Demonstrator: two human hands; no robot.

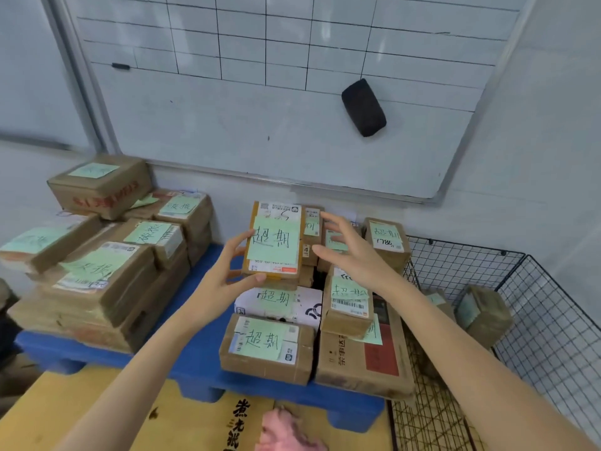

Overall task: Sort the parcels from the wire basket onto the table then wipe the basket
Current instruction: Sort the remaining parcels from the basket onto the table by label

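Head: parcels (266, 349) on blue pallet (201, 359), whiteboard (260, 125)

The yellow table (81, 402) carries a blue plastic pallet (195, 362) stacked with parcels (266, 349), plus 1 pink cloth (286, 431); the wire basket (553, 336) stands at its right.

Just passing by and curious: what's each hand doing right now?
Left hand: holds the green-noted cardboard parcel.
Right hand: open, fingers spread beside that parcel, gripping nothing.

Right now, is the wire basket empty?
Not empty: the wire basket holds a brown parcel and a second parcel.
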